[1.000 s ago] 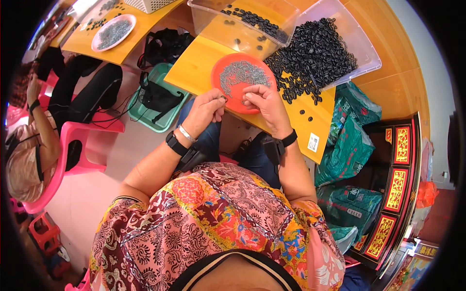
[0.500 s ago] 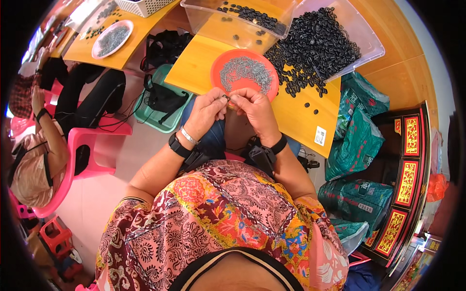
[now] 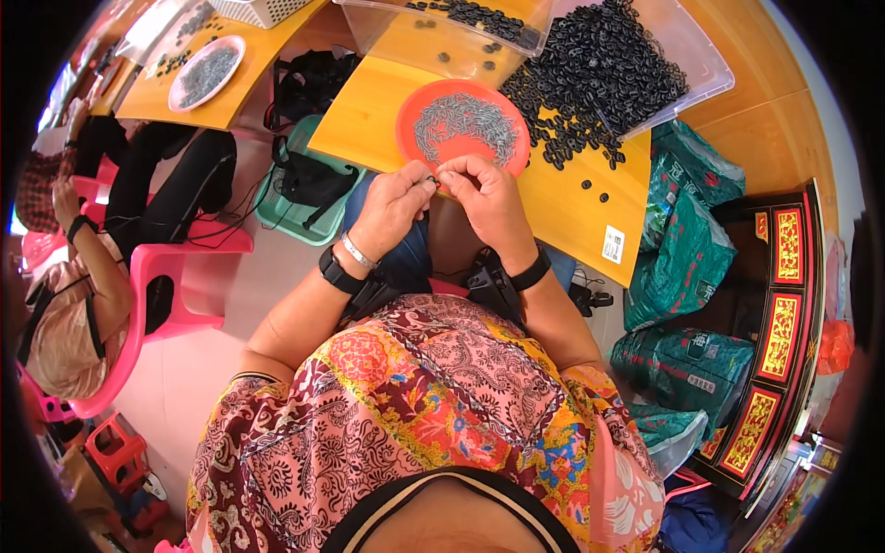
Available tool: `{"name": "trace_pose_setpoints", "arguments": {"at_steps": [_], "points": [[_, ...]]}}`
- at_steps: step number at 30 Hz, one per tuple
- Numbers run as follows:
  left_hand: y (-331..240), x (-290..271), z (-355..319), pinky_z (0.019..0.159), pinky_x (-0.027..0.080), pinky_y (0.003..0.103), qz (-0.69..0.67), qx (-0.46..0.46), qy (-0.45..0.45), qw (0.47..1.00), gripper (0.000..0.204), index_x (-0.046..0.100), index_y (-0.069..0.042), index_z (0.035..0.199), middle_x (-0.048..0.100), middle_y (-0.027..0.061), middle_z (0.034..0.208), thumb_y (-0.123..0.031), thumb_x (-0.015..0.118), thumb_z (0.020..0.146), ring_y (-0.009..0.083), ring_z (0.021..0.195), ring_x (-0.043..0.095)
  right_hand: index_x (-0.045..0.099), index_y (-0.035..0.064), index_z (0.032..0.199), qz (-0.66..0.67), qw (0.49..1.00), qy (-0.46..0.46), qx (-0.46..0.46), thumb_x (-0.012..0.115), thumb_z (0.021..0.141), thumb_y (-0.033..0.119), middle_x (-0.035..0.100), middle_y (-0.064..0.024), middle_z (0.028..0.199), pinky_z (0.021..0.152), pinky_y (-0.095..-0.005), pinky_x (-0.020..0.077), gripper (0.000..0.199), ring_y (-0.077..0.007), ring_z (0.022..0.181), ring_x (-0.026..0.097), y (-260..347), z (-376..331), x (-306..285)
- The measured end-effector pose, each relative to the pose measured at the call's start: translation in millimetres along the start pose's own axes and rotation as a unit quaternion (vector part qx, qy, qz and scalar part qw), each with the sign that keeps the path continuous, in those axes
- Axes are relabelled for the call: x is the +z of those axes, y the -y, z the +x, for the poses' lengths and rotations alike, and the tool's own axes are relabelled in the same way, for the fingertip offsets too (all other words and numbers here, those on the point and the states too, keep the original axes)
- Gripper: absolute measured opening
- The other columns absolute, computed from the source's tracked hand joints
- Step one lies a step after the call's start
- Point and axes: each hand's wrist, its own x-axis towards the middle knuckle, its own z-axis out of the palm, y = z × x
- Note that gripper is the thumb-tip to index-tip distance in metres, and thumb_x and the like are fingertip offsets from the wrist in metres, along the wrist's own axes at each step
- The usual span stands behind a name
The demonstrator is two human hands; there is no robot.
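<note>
Grip: left hand [image 3: 392, 207] and right hand [image 3: 489, 198] are pinching a small black ring [image 3: 430, 181] between meeting fingertips.
Location: ring is hovering just before the orange dish [image 3: 415, 106] of grey pins.
Technique: probably best keeping fingertips steady and close.
Nearby: heap of black rings [image 3: 599, 74] is lying on the yellow table [image 3: 581, 217].

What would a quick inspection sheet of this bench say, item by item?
Surface: yellow wooden tabletop, mostly covered.
Job's things: round red plastic plate of small grey metal pieces; heap of small black rings.
Clutter: clear plastic bin; green sacks.
Fingers: left hand and right hand pinch a tiny dark part together.
Cables: black cords by the pink plastic chair.
Surroundings: another person's arm at far left.
</note>
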Motion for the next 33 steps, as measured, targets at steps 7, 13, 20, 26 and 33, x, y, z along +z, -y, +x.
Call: {"name": "trace_pose_setpoints", "arguments": {"at_steps": [7,13,20,26,33], "points": [[0,2,0,0.049,0.041,0.027,0.028,0.014,0.008,0.999,0.014,0.052,0.0,0.079,0.05,0.0048,0.058,-0.01,0.051,0.088,0.012,0.051,0.05,0.062,-0.0021,0.088,-0.067,0.998,0.004,-0.02,0.059,0.086,0.003,0.065,-0.0051,0.082,0.068,-0.0235,0.0488,0.007,-0.0083,0.076,0.06,2,0,-1],[3,10,-5,0.047,0.039,0.023,-0.068,-0.009,-0.041,0.997,0.015,0.055,0.0,0.077,0.052,0.0023,0.06,-0.009,0.052,0.088,0.0088,0.051,0.049,0.062,-0.0019,0.085,-0.06,0.998,-0.022,-0.02,0.058,0.084,0.004,0.065,-0.0058,0.076,0.065,-0.0242,0.0484,0.007,-0.0091,0.071,0.06,2,-2,5],[4,4,-3,0.051,0.038,0.02,-0.031,-0.026,-0.007,0.999,0.017,0.055,-0.001,0.08,0.053,0.0001,0.064,-0.013,0.049,0.09,0.0071,0.055,0.049,0.063,-0.0018,0.084,-0.072,0.996,-0.036,-0.024,0.061,0.084,0.007,0.066,-0.0052,0.072,0.062,-0.0241,0.0476,0.009,-0.0088,0.068,0.06,6,-3,3],[10,-2,1,0.053,0.039,0.02,-0.034,-0.031,-0.012,0.999,0.016,0.055,-0.003,0.083,0.053,-0.0002,0.066,-0.015,0.048,0.09,0.0067,0.057,0.049,0.067,-0.0002,0.09,-0.118,0.989,-0.093,-0.011,0.063,0.083,0.012,0.066,-0.0063,0.075,0.063,-0.0261,0.0479,0.015,-0.0118,0.069,0.061,1,-6,-52],[9,-5,4,0.052,0.039,0.02,-0.074,-0.045,-0.029,0.996,0.016,0.053,-0.004,0.082,0.054,0.0003,0.067,-0.017,0.047,0.091,0.0079,0.057,0.051,0.066,0.0036,0.083,-0.502,0.833,-0.211,0.097,0.064,0.078,0.024,0.066,-0.016,0.079,0.069,-0.0401,0.0491,0.022,-0.0332,0.076,0.063,-40,-23,-167]]}}
